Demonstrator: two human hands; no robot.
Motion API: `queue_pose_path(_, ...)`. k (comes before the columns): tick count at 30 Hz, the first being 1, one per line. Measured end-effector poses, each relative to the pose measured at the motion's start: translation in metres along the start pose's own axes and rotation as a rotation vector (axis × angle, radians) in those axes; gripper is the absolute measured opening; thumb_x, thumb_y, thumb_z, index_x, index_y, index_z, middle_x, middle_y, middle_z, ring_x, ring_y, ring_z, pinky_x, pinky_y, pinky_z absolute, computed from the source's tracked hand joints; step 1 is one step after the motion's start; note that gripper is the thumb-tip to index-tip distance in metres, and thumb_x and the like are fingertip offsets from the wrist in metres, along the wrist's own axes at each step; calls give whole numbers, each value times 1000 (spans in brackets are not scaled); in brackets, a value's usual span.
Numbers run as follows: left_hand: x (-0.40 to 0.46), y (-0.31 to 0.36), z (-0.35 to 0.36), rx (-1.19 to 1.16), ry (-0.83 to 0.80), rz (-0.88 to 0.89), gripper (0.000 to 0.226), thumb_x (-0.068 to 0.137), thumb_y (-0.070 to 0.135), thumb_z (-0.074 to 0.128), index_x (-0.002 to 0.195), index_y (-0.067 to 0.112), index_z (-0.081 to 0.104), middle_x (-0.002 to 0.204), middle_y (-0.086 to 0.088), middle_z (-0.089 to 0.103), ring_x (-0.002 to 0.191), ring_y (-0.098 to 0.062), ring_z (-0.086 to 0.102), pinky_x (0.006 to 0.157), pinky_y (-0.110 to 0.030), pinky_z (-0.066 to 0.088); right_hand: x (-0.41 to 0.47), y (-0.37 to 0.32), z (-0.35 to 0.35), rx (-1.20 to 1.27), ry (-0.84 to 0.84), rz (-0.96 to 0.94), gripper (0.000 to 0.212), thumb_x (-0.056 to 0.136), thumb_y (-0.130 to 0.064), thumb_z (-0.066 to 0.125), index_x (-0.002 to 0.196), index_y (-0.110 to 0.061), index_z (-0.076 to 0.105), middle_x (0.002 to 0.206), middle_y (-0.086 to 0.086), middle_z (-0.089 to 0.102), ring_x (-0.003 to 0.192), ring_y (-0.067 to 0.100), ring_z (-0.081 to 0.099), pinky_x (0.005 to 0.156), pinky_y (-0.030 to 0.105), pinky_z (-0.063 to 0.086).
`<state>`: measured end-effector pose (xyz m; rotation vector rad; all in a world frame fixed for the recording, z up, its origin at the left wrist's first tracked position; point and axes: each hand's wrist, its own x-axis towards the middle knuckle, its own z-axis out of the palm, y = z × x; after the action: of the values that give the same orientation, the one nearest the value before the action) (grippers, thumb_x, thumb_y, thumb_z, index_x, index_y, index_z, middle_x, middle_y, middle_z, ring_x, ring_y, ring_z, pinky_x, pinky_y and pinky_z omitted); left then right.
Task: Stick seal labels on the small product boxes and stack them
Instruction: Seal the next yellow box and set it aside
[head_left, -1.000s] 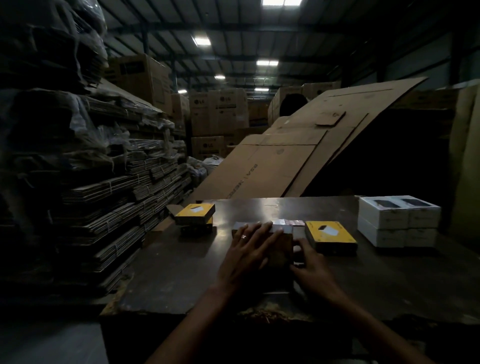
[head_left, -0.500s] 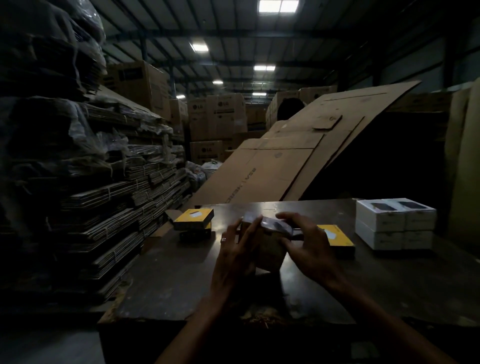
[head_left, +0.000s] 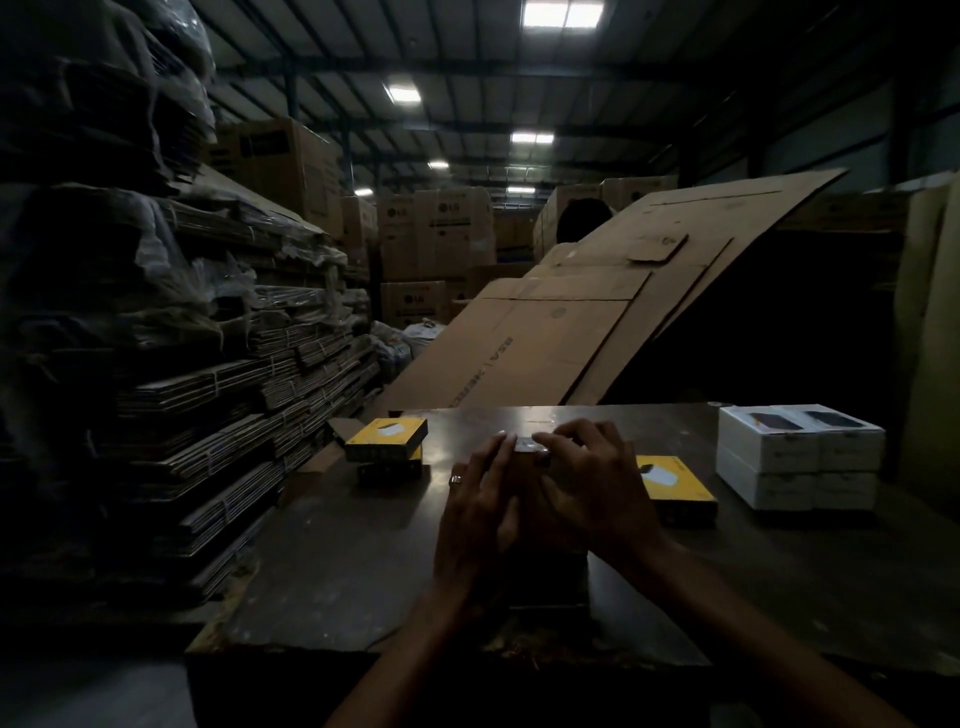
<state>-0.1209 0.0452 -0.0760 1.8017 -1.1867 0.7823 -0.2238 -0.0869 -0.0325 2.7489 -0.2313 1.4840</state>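
Both my hands hold a small dark product box (head_left: 525, 448) upright on its edge at the middle of the dark table (head_left: 332, 561). My left hand (head_left: 475, 512) lies flat against the box's left face, fingers straight. My right hand (head_left: 592, 486) curls over its top and right side, and most of the box is hidden between the hands. A yellow box (head_left: 675, 486) lies flat just right of my right hand. Two yellow boxes (head_left: 387, 441) are stacked at the table's left. The label itself cannot be made out in the dim light.
A stack of white boxes (head_left: 797, 454) stands at the table's right. Bundled flat cartons (head_left: 171, 374) are piled high on the left. A large flattened cardboard sheet (head_left: 571, 322) leans beyond the table's far edge, with brown cartons (head_left: 436, 228) behind.
The box lay flat under my hands, then was lifted and tipped upright. My right hand moved from its right side onto its top edge; my left hand shifted to its left face.
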Motion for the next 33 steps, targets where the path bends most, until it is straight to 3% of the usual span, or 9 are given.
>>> queue_pose_path(5,7,-6,4,-45,-24,-24,68,85,19,58,151,18,41,153,-2,42,136,-19,43,107,-45,46,11,4,3,109,-18,32,46,80,-53,49,104,-23,74,98,2,63,93,24,54,74,41,49)
queue_pose_path(8,10,-7,9,-47,-13,-29,68,85,27,56,151,23,40,154,3,40,134,-21,47,103,-43,50,17,10,1,145,-15,1,39,78,-47,53,98,-23,77,93,1,65,88,25,58,72,43,53)
queue_pose_path(11,8,-9,14,-52,17,-29,70,84,29,59,151,25,40,153,6,40,133,-21,48,98,-38,53,21,15,-3,172,-11,-46,22,78,-35,68,94,-23,78,89,0,67,82,24,61,68,40,55)
queue_pose_path(14,8,-9,16,-59,43,-32,70,82,27,63,149,25,43,152,6,42,134,-21,47,99,-34,51,21,21,-5,161,-29,-64,18,76,-31,81,93,-26,79,92,-3,69,83,21,62,64,38,56)
queue_pose_path(17,10,-9,16,-60,56,-22,68,81,32,59,147,23,47,149,5,45,132,-19,48,99,-26,47,23,27,-4,149,-37,-82,19,75,-35,83,92,-28,79,92,-5,69,82,19,64,64,38,56)
queue_pose_path(21,14,-13,14,-53,38,-19,67,78,31,64,144,25,49,146,7,46,125,-19,50,85,-33,58,36,33,-9,227,-109,-108,16,79,-36,79,93,-29,80,92,-7,71,77,14,66,63,40,57)
queue_pose_path(25,19,-12,12,-62,42,-11,64,77,33,62,139,22,54,139,5,49,118,-17,51,77,-30,59,54,37,-22,210,-251,-258,26,85,-47,63,95,-29,79,89,-7,70,70,6,62,60,37,56)
queue_pose_path(31,20,-16,17,-47,69,-12,65,75,31,71,138,21,55,139,5,50,120,-18,50,81,-29,57,67,44,-22,127,-307,-488,17,92,-31,68,98,-19,79,90,0,71,71,13,67,58,34,57)
queue_pose_path(33,19,-16,18,-46,72,-3,66,76,36,69,138,21,55,139,4,51,119,-18,50,81,-28,56,66,47,-22,109,-305,-557,16,92,-27,68,102,-17,77,90,2,71,71,11,66,58,27,55)
